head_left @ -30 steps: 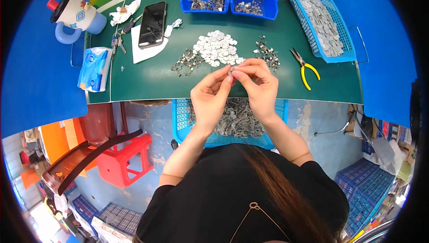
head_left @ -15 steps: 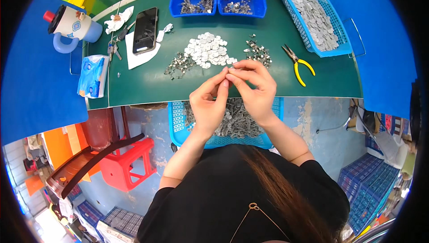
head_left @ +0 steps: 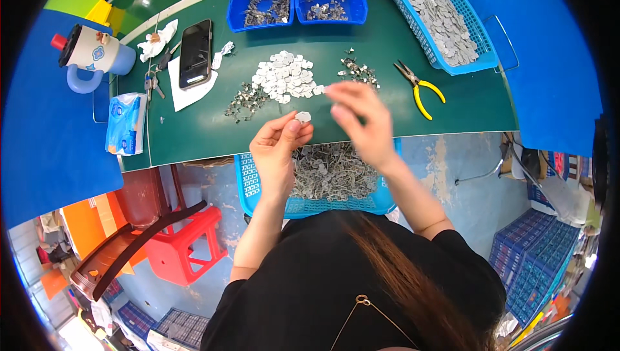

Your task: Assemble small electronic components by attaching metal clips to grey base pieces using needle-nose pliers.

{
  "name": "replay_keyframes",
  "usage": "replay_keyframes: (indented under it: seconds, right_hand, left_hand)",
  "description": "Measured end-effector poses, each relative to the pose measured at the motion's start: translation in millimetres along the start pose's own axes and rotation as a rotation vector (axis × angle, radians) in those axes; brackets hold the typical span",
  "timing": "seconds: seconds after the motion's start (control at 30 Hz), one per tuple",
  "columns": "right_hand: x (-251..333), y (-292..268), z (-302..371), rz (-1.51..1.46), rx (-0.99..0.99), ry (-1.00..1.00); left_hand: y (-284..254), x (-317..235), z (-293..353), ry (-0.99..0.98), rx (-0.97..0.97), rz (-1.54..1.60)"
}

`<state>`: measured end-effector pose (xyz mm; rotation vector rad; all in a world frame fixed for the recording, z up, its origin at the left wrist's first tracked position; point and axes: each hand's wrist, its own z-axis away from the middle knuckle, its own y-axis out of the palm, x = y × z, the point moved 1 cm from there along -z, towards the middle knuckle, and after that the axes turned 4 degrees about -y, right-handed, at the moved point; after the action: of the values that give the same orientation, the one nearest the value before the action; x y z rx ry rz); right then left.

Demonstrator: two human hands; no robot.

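Observation:
My left hand (head_left: 278, 151) pinches a small white flat plate (head_left: 303, 117) between thumb and fingers, above the table's near edge. My right hand (head_left: 363, 122) is smeared by motion to the right of it, its thumb and forefinger apart with nothing visible between them. Just beyond my hands lies a pile of similar white plates (head_left: 284, 74). Small shiny metal clips form one heap (head_left: 245, 100) left of that pile and another heap (head_left: 359, 72) to its right, behind my right hand's fingers.
Two joined blue bins (head_left: 261, 26) with metal parts stand at the back, beside a light-blue basket (head_left: 445, 60) of grey plates. Yellow-handled pliers (head_left: 420, 92) lie right. A phone (head_left: 196, 54), tissue pack (head_left: 126, 123) and mug (head_left: 97, 54) are left. Below the edge sits another basket (head_left: 303, 207).
My hands, together before, have parted. The left has drawn left and down with the white plate now showing; the right has come away from it. The view has shifted slightly.

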<state>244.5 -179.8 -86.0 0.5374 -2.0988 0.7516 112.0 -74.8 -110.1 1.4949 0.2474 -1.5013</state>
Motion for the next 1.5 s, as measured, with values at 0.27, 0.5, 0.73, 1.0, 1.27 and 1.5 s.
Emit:
replay_keyframes:
  seconds: [0.27, 0.5, 0.73, 1.0, 1.27, 1.5]
  right_hand:
    - [-40, -21, -46, 0.712, 0.166, -0.053]
    - [-45, -17, -50, 0.785, 0.189, -0.066]
    - [23, -4, -26, 0.417, 0.038, -0.322]
    - [30, 9, -14, 0.418, -0.046, -0.325]
    - [33, 12, -14, 0.426, -0.057, -0.293]
    - [34, 8, -14, 0.365, -0.036, -0.218]
  left_hand:
    - [-2, -3, 4, 0.046, 0.001, -0.065]
    - [-2, -7, 4, 0.066, -0.002, -0.079]
    - [6, -4, -3, 0.133, -0.012, -0.107]
    - [14, -7, 2, 0.213, -0.012, -0.161]
    - [14, -3, 0, 0.305, -0.022, -0.23]
    - [16, -4, 0, 0.362, -0.004, -0.264]
